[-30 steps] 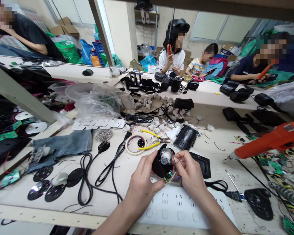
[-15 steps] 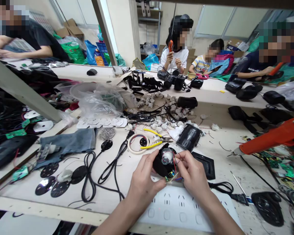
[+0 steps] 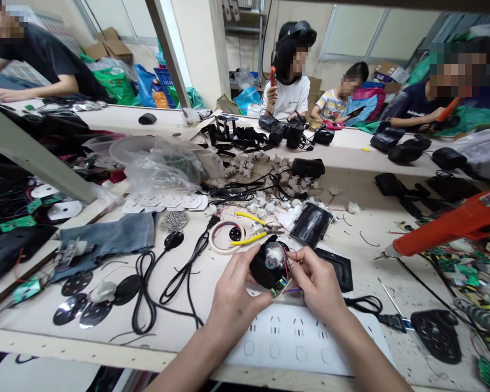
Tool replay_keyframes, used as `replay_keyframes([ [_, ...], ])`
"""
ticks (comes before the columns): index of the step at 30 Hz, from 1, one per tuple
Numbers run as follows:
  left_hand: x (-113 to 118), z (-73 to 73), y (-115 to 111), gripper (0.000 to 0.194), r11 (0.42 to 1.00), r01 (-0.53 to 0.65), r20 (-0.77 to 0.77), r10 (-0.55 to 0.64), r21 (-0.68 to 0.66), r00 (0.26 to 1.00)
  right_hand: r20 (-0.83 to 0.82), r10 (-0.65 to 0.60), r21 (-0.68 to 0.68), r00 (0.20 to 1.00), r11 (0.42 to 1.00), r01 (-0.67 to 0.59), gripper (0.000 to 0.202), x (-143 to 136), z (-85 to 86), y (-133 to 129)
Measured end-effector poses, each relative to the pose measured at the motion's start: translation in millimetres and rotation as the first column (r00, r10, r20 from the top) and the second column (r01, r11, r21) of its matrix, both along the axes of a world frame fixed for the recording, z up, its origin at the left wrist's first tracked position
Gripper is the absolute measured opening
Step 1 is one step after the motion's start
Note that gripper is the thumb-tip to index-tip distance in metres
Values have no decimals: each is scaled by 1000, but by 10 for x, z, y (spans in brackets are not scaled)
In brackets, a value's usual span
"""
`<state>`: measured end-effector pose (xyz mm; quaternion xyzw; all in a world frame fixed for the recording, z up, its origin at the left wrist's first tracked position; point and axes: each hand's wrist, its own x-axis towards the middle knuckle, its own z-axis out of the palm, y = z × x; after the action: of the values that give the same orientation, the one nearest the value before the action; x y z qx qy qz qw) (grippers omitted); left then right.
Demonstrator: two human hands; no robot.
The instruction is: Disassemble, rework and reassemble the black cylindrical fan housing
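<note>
My left hand (image 3: 237, 288) grips a black plastic housing (image 3: 261, 268) by its left side, thumb close to a small green circuit board (image 3: 281, 286) at the housing's lower edge. A round white and clear motor-like part (image 3: 275, 255) sits inside the housing. On the other side, my right hand (image 3: 316, 277) pinches thin wires, a red wire (image 3: 286, 268) among them, beside that part. Blue wire shows under its fingers. Below both hands lies a white power strip (image 3: 274, 333). Yellow-handled cutters (image 3: 249, 238) rest just beyond the housing.
An orange-red power tool (image 3: 449, 223) juts in from the right. A screwdriver (image 3: 392, 299) and black shell (image 3: 436, 335) lie below it. Left are coiled black cords (image 3: 145, 294), a tape roll (image 3: 213, 245) and denim cloth (image 3: 110, 239). Several people sit across the bench.
The view has shifted slightly, so the bench things appear a little further left. Both hands stay on the housing and wires, and the round part inside appears turned a little.
</note>
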<state>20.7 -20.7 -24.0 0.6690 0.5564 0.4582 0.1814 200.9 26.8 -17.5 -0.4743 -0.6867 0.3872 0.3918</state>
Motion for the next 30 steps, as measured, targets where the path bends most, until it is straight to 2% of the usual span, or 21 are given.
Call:
replay_keyframes([
  [8,10,10,9,61,1000,-5,-28,5,12,1000,-43,16,-60,999,998,-18,20,29,-29,17],
  [12,37,10,16,58,998,-24,-49,27,58,998,-39,10,-20,999,1000,-11,18,41,-29,16],
  [18,64,30,12,60,998,-40,-85,44,55,995,27,21,33,999,999,-22,16,64,-46,13],
  [25,39,-22,-11,71,999,-36,-27,36,0,999,92,25,119,995,992,-36,13,41,-96,-21],
  [28,8,-38,-14,71,996,9,-47,-13,-85,999,110,39,144,993,988,-54,14,22,-95,-18],
  [30,-16,-32,-12,79,984,26,-98,-44,-176,994,128,59,171,990,982,-81,15,8,-78,-13],
])
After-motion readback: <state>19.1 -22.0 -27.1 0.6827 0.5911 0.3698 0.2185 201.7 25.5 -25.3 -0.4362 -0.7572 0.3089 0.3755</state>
